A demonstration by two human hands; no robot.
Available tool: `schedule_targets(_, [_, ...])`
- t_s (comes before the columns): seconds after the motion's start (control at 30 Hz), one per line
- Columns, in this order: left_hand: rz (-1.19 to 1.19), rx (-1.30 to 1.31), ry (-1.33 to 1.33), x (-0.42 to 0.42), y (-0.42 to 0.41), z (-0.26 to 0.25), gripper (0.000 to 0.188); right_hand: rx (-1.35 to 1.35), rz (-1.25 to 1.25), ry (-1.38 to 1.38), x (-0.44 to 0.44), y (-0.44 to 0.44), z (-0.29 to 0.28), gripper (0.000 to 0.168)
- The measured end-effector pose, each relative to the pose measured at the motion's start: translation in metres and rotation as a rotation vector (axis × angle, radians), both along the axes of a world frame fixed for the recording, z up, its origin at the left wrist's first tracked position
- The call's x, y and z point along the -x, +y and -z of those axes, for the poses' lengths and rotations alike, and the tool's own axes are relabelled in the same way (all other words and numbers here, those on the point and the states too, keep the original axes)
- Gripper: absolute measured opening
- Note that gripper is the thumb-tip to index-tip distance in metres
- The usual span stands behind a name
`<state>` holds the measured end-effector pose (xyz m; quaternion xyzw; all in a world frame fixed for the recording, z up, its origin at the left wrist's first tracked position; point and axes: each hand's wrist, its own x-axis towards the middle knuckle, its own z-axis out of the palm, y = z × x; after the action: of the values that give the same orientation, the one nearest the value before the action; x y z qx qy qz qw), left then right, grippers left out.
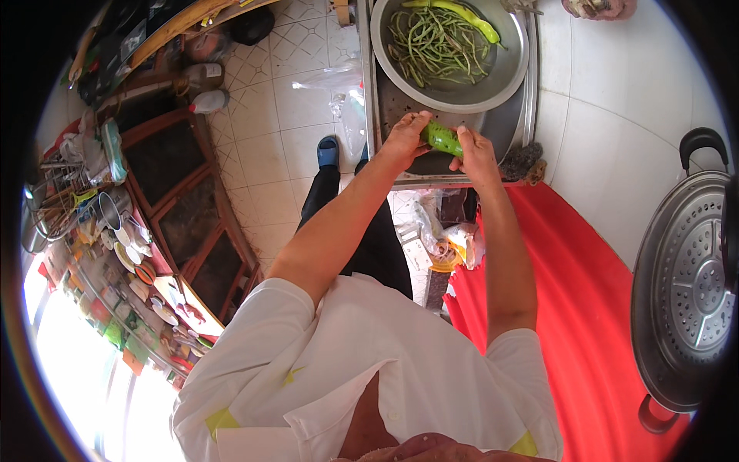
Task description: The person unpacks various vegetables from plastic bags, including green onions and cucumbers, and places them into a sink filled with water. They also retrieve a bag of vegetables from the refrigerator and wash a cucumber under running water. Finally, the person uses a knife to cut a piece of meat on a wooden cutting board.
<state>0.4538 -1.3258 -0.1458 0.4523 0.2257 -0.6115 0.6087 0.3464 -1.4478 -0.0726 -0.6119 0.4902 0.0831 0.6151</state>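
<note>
Between my two hands is a short, glossy green vegetable that looks like a cucumber [442, 138]. My left hand [406, 138] grips its left end, and my right hand [478, 155] grips the right end with the thumb on top. Both hands are over the near part of a metal sink [398, 98], which has dark specks on its surface. Just beyond them, a wide metal basin [522, 63] stands in the sink. Inside it lie many thin green beans [436, 46] and a long light-green pepper [470, 17].
A dark scouring pad [519, 160] lies at the sink's right corner. Further right, a steamer pot with a perforated tray [701, 289] stands beside a red curtain [554, 277]. Plastic bags [349, 110] lie on the tiled floor. A cluttered wooden cabinet [179, 167] stands at left.
</note>
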Motion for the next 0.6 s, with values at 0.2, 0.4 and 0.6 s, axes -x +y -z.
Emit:
schedule_targets(0.2, [0.31, -0.31, -0.562, 0.012, 0.0, 0.026, 0.051, 0.23, -0.021, -0.053, -0.016, -0.024, -0.003, 0.027])
schedule_targets(0.4, [1.046, -0.218, -1.265, 0.021, 0.006, 0.012, 0.061, 0.555, -0.456, 0.119, -0.06, -0.069, 0.028, 0.036])
schedule_targets(0.6, [1.067, -0.304, -1.186, 0.021, 0.007, 0.004, 0.065, 0.798, -0.917, 0.324, -0.079, -0.09, 0.097, 0.047])
